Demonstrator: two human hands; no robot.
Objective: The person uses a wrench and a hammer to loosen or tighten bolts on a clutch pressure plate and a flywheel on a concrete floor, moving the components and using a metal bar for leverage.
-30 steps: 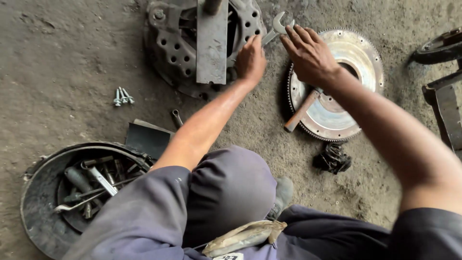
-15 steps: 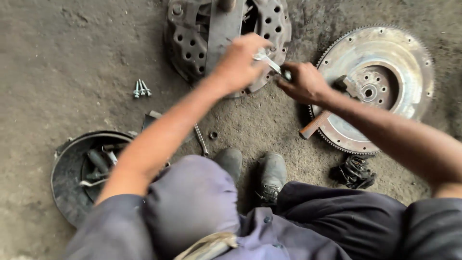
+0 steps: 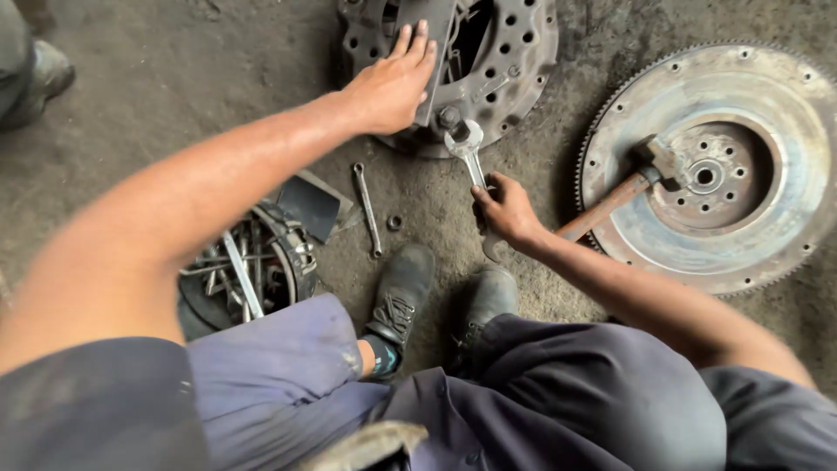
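My left hand (image 3: pixel 390 85) lies flat on a dark round clutch cover (image 3: pixel 514 61) with many holes, pressing beside a metal bar (image 3: pixel 438 44) laid across it. My right hand (image 3: pixel 506 208) grips the shaft of a silver spanner (image 3: pixel 467 150). The spanner's head sits on a bolt at the cover's near rim. I squat with both dark shoes (image 3: pixel 403 296) on the dirt floor just below the cover.
A large toothed flywheel (image 3: pixel 785 227) lies to the right with a wooden-handled hammer (image 3: pixel 615 199) on it. A second spanner (image 3: pixel 366 208) and a small nut (image 3: pixel 394 222) lie on the ground. A round dish of tools (image 3: pixel 248 270) sits at left. Another person's shoe (image 3: pixel 39 78) shows top left.
The view has dropped closer. My left hand moved from the spanner onto the cover, and my right hand slid down the spanner's shaft, its head now on a rim bolt.
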